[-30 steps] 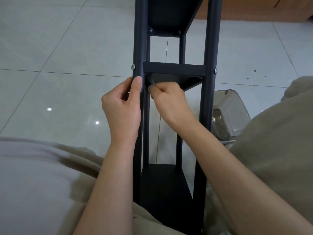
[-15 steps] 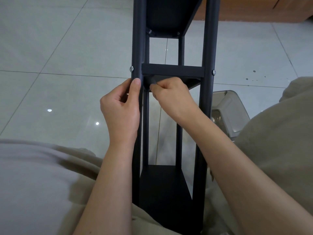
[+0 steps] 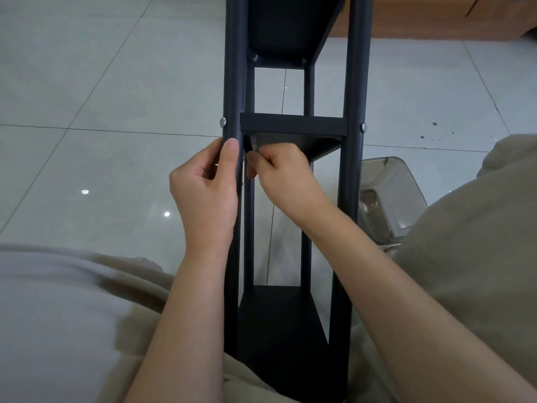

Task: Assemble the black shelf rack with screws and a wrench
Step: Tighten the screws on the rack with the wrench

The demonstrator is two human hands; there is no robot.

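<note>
Across our lap (image 3: 139, 274), over the tiled floor (image 3: 101, 82), the black shelf rack (image 3: 353, 82) seems stiff, fairly light steel, so our left hand (image 3: 206, 184) clamps its left post (image 3: 232, 82) while our right hand (image 3: 279, 167) pinches a small wrench (image 3: 253, 145) beneath the middle shelf (image 3: 293, 125).

Both bare forearms reach forward from the lower edge, wrists nearly straight. The left hand (image 3: 206, 187) curls round the rack's left post (image 3: 232, 82), thumb laid straight up along it. The right hand (image 3: 283, 170), knuckles up, curls its fingers and pinches a thin grey tool (image 3: 254, 145).
</note>
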